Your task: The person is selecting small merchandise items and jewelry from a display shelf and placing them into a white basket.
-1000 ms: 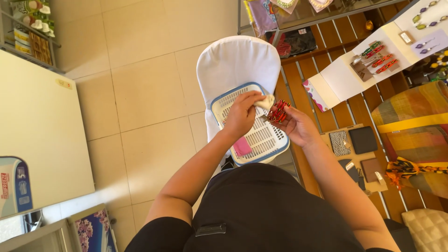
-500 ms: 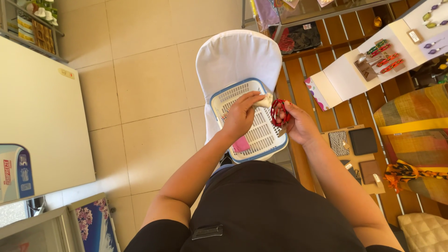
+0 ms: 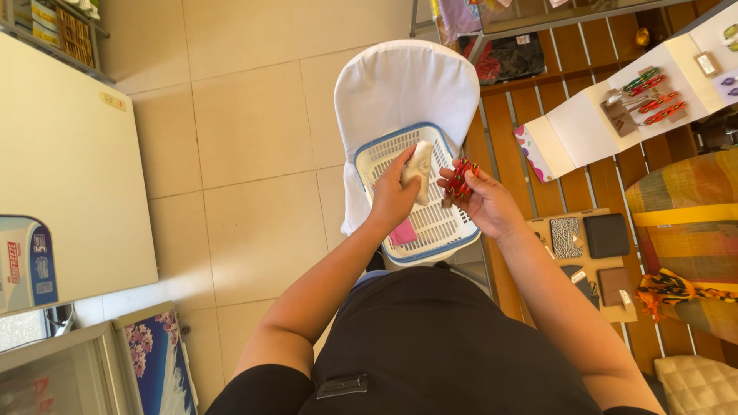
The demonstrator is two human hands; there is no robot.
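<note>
You are standing in what looks like a small shop or market stall selling handmade accessories. To your right a slatted wooden bench (image 3: 538, 100) carries goods laid out for show: white display cards (image 3: 615, 115) with red and green beaded pieces (image 3: 653, 100) pinned to them, and a tray of small wallets and pouches (image 3: 588, 238) in dark and patterned fabrics. Folded colourful textiles (image 3: 684, 200) lie at the far right. At the upper left, shelves (image 3: 54, 31) hold packaged goods, and a white chest freezer (image 3: 61, 169) stands on the pale tiled floor (image 3: 246, 154) beside you.
</note>
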